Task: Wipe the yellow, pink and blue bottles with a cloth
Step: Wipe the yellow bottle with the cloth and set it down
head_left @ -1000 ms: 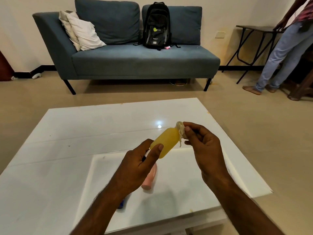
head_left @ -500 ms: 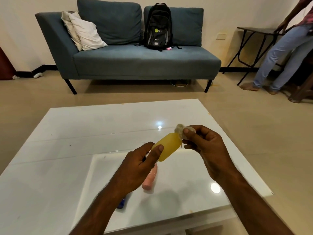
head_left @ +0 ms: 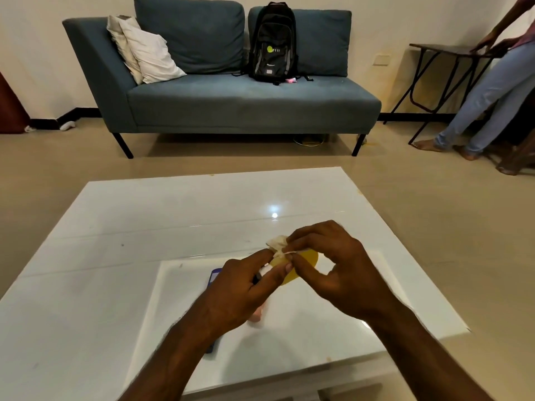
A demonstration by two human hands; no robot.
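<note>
My left hand (head_left: 243, 287) holds the yellow bottle (head_left: 304, 263) by its capped end, above the white table (head_left: 115, 227). My right hand (head_left: 333, 261) pinches a small pale cloth (head_left: 276, 243) and presses it on the bottle's upper side, covering much of the bottle. The pink bottle (head_left: 257, 316) lies on the table under my left hand, mostly hidden. The blue bottle (head_left: 213, 276) lies beside it to the left, partly hidden by my left wrist.
A blue-grey sofa (head_left: 231, 102) with a black backpack (head_left: 273, 43) and white pillows (head_left: 144, 50) stands beyond the table. At the far right a person (head_left: 492, 91) in jeans leans on a dark folding table (head_left: 451, 50). Beige floor surrounds the table.
My right hand moved the cloth from the bottle's far tip back over its body. Both hands sank lower and closer together; the view tilted down slightly.
</note>
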